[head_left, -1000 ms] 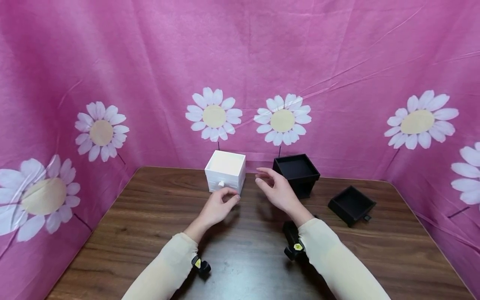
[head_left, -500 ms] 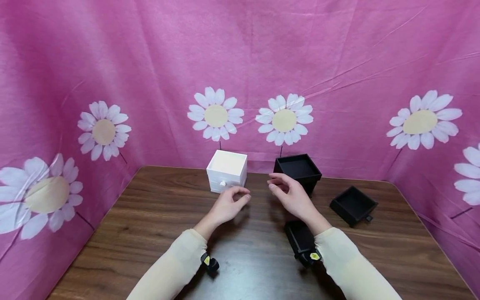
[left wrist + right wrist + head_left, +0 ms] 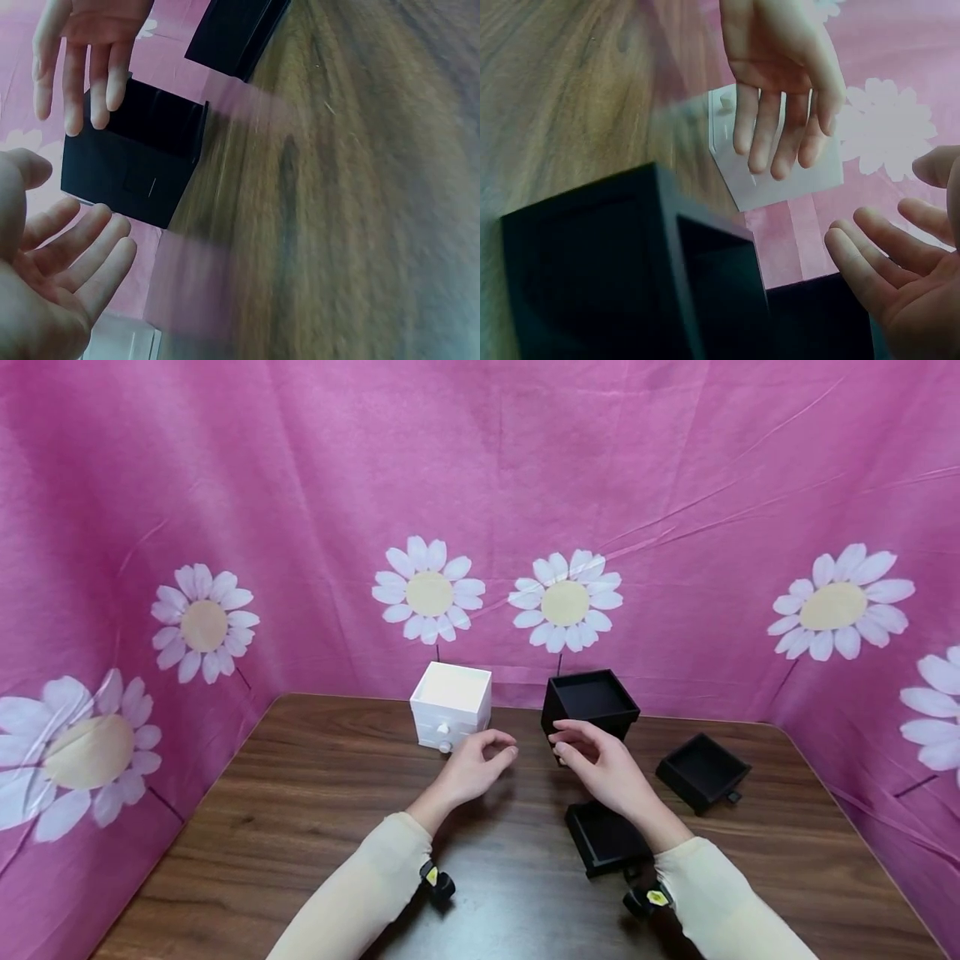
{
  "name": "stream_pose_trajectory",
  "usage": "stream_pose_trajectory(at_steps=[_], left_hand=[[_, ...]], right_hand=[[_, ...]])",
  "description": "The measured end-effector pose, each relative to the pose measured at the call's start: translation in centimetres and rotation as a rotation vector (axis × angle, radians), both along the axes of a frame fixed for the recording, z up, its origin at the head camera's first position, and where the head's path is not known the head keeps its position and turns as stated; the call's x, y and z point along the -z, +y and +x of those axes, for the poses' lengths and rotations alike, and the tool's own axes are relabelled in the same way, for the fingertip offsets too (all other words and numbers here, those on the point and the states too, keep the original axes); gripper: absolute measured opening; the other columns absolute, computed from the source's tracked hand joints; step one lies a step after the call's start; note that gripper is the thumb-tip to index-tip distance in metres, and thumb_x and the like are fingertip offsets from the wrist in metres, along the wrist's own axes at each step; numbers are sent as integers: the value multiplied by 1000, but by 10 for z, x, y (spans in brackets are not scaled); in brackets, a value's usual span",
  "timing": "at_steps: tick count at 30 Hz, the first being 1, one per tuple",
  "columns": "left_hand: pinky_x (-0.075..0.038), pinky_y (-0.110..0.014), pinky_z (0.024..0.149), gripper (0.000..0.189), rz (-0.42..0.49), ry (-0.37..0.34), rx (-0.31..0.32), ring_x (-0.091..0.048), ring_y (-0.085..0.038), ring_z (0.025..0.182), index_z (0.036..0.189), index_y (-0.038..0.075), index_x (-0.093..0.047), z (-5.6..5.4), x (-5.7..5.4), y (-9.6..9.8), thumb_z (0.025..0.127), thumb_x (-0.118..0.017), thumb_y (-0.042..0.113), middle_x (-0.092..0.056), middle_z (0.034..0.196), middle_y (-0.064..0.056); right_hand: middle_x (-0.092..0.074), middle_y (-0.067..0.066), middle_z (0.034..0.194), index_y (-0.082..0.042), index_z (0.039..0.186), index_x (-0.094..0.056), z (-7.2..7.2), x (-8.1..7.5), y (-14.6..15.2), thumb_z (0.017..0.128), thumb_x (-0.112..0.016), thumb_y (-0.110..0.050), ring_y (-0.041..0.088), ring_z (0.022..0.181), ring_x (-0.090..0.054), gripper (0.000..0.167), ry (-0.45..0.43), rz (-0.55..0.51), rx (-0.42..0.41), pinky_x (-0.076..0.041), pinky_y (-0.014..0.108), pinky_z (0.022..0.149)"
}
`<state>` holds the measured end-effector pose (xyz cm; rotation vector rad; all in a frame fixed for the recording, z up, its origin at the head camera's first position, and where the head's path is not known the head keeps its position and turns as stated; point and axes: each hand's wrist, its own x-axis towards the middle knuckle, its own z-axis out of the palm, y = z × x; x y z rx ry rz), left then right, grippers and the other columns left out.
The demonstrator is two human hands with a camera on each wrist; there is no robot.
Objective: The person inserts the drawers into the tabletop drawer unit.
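Observation:
In the head view my left hand (image 3: 472, 767) hovers over the table, just right of a small white drawer box (image 3: 450, 702) with two round knobs. Its fingers curve loosely with nothing between them. My right hand (image 3: 607, 768), equally relaxed and holding nothing, overlaps the front of a black cabinet (image 3: 592, 693). The cabinet's open front shows in the left wrist view (image 3: 127, 161). Below the right hand lies a black drawer (image 3: 603, 839), partly hidden by the wrist. The palms face each other, apart, in the right wrist view.
A second black drawer (image 3: 703, 772) with a small pull tab lies to the right. The brown wooden table (image 3: 300, 802) meets a pink curtain (image 3: 315, 527) with daisies at its back and sides. A small camera hangs at each wrist.
Both hands have shifted right, and the right one has also come nearer to me. The white box's lower knob and more of the near black drawer have come into sight. Boxes and drawers stay put.

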<state>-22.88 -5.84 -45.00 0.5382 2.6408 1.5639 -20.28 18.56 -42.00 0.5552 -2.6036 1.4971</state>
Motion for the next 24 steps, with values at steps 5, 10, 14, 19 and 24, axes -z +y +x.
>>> stream_pose_trajectory(at_steps=[5,10,14,19,24], left_hand=[[-53,-43,101,31,8,3,-20,-69,-23,113,123,7,-76,-4,0,7,105,-65,28,-78,121,-9],[-53,-45,105,29,21,15,-30,-69,-26,121,124,9,-76,-7,0,15,105,-65,29,-77,128,-10],[-54,-43,104,32,34,21,-42,-70,-26,118,126,8,-76,-13,-1,25,105,-64,29,-77,129,-10],[-57,-39,101,35,56,27,-29,-74,-25,113,130,4,-73,-18,-3,35,106,-64,28,-77,126,-10],[-58,-41,103,37,65,17,-9,-74,-25,116,134,4,-71,-23,-6,40,108,-64,29,-76,128,-10]], right_hand=[[-75,21,129,0,146,-61,9,3,9,110,-63,-12,27,112,-76,38,-1,-22,-15,-59,19,93],[-74,24,130,1,145,-61,19,4,19,110,-63,-12,13,110,-75,38,-9,-53,-5,-60,19,90],[-74,25,130,2,145,-61,27,3,29,110,-62,-12,7,109,-75,37,5,-40,5,-60,18,90],[-75,23,129,0,143,-63,40,3,40,110,-62,-10,-1,107,-74,35,28,-43,15,-61,20,89],[-78,7,124,-2,140,-66,53,4,49,108,-62,-5,-3,104,-74,32,70,-69,30,-62,19,87]])
